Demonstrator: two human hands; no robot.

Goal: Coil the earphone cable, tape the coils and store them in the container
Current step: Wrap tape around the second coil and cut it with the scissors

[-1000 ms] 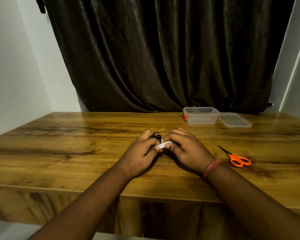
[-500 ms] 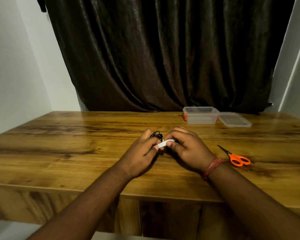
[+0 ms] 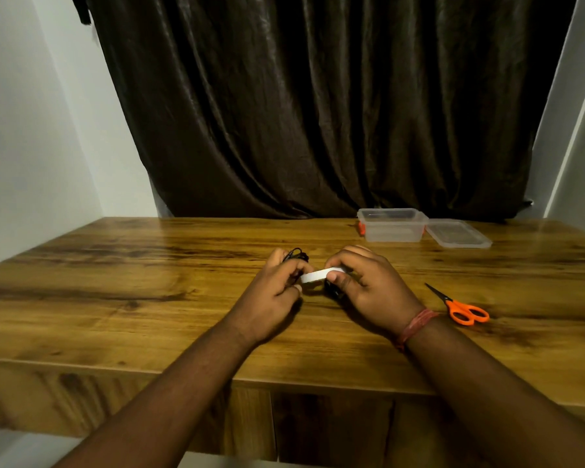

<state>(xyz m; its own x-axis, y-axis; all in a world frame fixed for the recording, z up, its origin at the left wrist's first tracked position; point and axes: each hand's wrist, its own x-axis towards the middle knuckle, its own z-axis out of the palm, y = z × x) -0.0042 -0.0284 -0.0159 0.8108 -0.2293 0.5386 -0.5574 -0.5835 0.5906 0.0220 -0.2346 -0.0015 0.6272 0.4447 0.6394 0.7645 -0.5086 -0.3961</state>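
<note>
Head view looks down over a wooden desk point(image 3: 149, 282) set against a dark brown curtain point(image 3: 318, 113), with pale walls on both sides. Both forearms reach in from the near edge and meet at the middle of the desk.

The left hand point(image 3: 274, 292) has its fingers curled in a grip around a bundle of black earphone cable point(image 3: 296, 256), whose loops poke out above the knuckles; most of the bundle is hidden inside the hand. A strip of white tape point(image 3: 318, 275) stretches between the two hands, one end at the left thumb and fingers. The right hand point(image 3: 368, 288) pinches the other end of that strip between thumb and forefinger, and something dark shows just under its thumb, too hidden to tell whether it is cable or a tape roll. A reddish thread band point(image 3: 416, 327) circles the right wrist.

To the right of the right hand, apart from it, lie orange-handled scissors point(image 3: 463, 309), blades closed and pointing toward the far left. At the far edge, right of centre, stands a clear plastic container point(image 3: 392, 226) with an orange clip on its left end, open at the top. Its clear lid point(image 3: 458, 234) lies flat just beside it on the right. Nothing stands between the hands and the container; the hands themselves hide most of the cable.
</note>
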